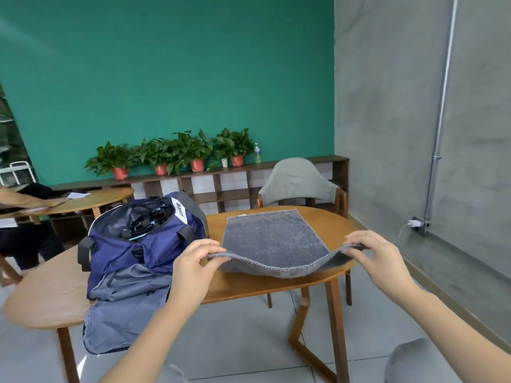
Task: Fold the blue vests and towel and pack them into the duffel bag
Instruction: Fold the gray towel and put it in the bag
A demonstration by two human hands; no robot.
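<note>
On the wooden desk [326, 217], the navy fabric duffel bag [143, 244] stood unzipped, dark tangled items inside, a blue-grey vest [124, 299] draped before it. The left hand [193, 268] and right hand [378, 258] pinched the grey towel's [273, 236] near corners, lifted.

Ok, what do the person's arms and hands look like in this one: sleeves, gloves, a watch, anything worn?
Both arms are bare from the bottom edge of the frame up to the fingers. The left hand and right hand are bare too: no gloves, and no rings, watch or bracelet show. No sleeve comes into view on either arm.
</note>
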